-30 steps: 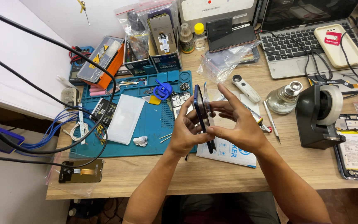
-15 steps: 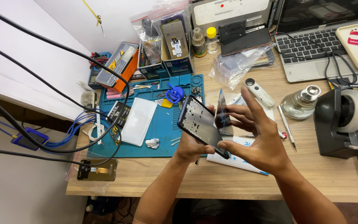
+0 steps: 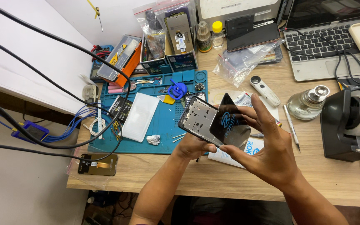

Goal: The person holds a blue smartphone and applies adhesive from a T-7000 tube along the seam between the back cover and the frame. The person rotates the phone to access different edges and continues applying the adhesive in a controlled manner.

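The left hand (image 3: 194,146) grips a phone frame (image 3: 197,118) from below, above the blue mat (image 3: 163,125). The right hand (image 3: 267,156) pinches a dark glossy screen panel (image 3: 230,125) by its edges against the frame. It looks like separating or fitting; either way, the next move needs gentle, even handling.

The phone frame (image 3: 197,120), dark with a perforated grey inner plate, is held tilted above the desk. The glossy black screen panel (image 3: 230,125) overlaps its right edge, reflective face upward.
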